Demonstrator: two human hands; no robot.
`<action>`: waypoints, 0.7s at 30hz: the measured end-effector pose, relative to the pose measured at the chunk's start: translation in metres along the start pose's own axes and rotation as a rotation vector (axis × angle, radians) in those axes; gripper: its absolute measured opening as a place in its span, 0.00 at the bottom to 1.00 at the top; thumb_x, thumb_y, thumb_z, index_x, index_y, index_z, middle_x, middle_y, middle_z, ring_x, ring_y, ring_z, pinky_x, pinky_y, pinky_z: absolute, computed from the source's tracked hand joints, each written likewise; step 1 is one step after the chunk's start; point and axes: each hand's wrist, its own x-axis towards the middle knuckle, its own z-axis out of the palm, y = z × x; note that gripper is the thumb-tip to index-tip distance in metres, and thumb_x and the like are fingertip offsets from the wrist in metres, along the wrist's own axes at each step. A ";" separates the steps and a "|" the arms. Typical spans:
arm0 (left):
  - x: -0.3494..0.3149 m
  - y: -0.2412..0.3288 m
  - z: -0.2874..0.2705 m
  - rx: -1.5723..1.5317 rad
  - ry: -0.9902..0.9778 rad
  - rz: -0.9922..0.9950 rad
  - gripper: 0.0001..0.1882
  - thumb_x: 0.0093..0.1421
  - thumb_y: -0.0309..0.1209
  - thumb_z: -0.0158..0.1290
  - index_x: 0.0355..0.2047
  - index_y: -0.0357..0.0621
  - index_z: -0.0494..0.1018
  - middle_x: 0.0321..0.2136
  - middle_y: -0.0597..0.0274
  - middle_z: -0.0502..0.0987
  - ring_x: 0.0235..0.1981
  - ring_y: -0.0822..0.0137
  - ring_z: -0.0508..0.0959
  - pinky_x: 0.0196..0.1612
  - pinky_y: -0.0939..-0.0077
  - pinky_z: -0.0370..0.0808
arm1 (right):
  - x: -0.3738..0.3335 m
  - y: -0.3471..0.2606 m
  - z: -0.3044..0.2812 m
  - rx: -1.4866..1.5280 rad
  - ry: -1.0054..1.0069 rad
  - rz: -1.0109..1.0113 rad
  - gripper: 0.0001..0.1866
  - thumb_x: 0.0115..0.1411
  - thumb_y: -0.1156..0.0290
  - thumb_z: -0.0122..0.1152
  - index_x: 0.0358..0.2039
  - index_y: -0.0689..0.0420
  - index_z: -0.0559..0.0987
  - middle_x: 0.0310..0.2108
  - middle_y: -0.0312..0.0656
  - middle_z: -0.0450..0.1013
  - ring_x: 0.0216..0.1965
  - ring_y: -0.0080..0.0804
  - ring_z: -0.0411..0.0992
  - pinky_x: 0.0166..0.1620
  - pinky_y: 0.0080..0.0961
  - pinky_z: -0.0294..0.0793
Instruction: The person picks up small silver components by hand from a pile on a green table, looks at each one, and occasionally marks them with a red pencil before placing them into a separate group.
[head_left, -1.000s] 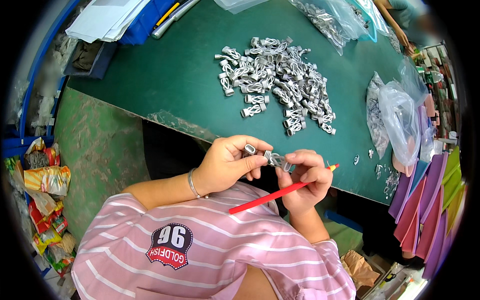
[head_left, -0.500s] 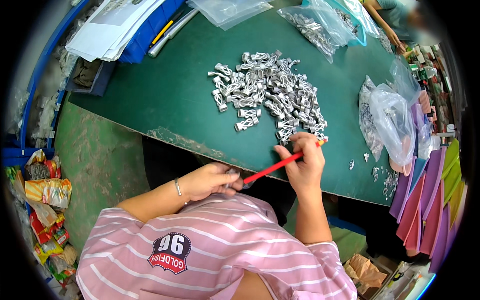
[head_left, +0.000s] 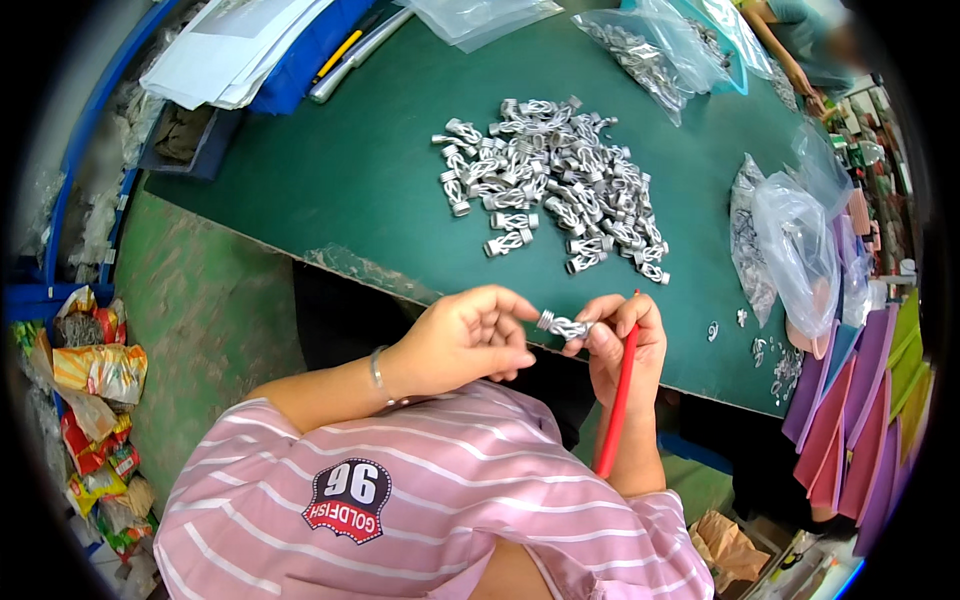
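Observation:
My right hand [head_left: 630,350] pinches a small silver fitting [head_left: 566,327] with a ribbed end and twisted loops, held up just off the table's near edge. A long, thin red stick [head_left: 621,395] is also in that hand, slanting down along the palm toward my forearm. Beside the ribbed end of the fitting is my left hand [head_left: 470,335], its thumb and index finger apart and nothing between them; the other fingers curl loosely. Beyond both hands, a heap of similar silver fittings [head_left: 560,170] lies on the green table [head_left: 340,190].
Plastic bags of silver parts [head_left: 640,65] and a turquoise basket [head_left: 738,70] stand at the back right. Another clear bag [head_left: 795,235] and small loose bits [head_left: 785,375] lie at right, near coloured bins [head_left: 850,390]. Papers [head_left: 225,50] cover a blue bin. A co-worker's arm [head_left: 785,50] shows far right.
The fitting has gone from my left hand to my right and come up from near my lap. The red stick has swung from pointing left to hanging downward. My left hand has risen and opened.

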 end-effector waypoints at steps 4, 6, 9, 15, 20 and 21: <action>0.005 0.002 0.008 0.044 0.023 0.207 0.11 0.53 0.18 0.53 0.38 0.33 0.68 0.28 0.62 0.73 0.28 0.77 0.74 0.31 0.86 0.74 | -0.005 0.013 -0.003 -0.061 -0.125 -0.049 0.14 0.51 0.90 0.52 0.24 0.57 0.60 0.35 0.50 0.68 0.36 0.38 0.73 0.39 0.30 0.77; 0.006 -0.001 0.008 0.119 0.033 0.322 0.09 0.54 0.18 0.52 0.37 0.33 0.70 0.30 0.60 0.73 0.29 0.76 0.74 0.32 0.85 0.74 | -0.005 0.016 -0.001 -0.151 -0.134 -0.136 0.15 0.50 0.91 0.52 0.24 0.57 0.59 0.36 0.51 0.68 0.38 0.40 0.73 0.41 0.32 0.76; 0.006 -0.007 0.006 0.178 0.054 0.421 0.09 0.55 0.18 0.51 0.38 0.33 0.69 0.32 0.59 0.73 0.30 0.75 0.74 0.33 0.83 0.74 | -0.007 0.012 0.006 -0.433 -0.092 -0.340 0.16 0.48 0.90 0.56 0.23 0.58 0.59 0.36 0.52 0.67 0.40 0.43 0.73 0.40 0.33 0.77; 0.006 0.008 0.009 -0.370 0.179 0.020 0.10 0.62 0.28 0.43 0.44 0.39 0.63 0.29 0.60 0.71 0.30 0.72 0.74 0.29 0.79 0.74 | 0.005 -0.005 0.013 -0.676 -0.223 -0.611 0.16 0.46 0.84 0.62 0.21 0.58 0.61 0.29 0.54 0.74 0.35 0.47 0.74 0.37 0.35 0.73; 0.007 0.003 -0.001 -0.336 0.128 0.109 0.05 0.59 0.25 0.47 0.33 0.43 0.62 0.22 0.67 0.64 0.17 0.78 0.60 0.17 0.86 0.57 | 0.049 -0.002 -0.017 -1.220 0.141 -0.497 0.13 0.45 0.84 0.60 0.21 0.60 0.63 0.34 0.47 0.73 0.34 0.38 0.69 0.37 0.28 0.67; 0.007 0.003 -0.003 -0.292 0.123 0.110 0.05 0.58 0.24 0.48 0.32 0.44 0.62 0.21 0.68 0.64 0.17 0.79 0.59 0.17 0.86 0.56 | 0.052 0.001 -0.019 -1.199 0.160 -0.511 0.12 0.45 0.84 0.61 0.22 0.60 0.65 0.34 0.48 0.73 0.34 0.39 0.68 0.38 0.28 0.67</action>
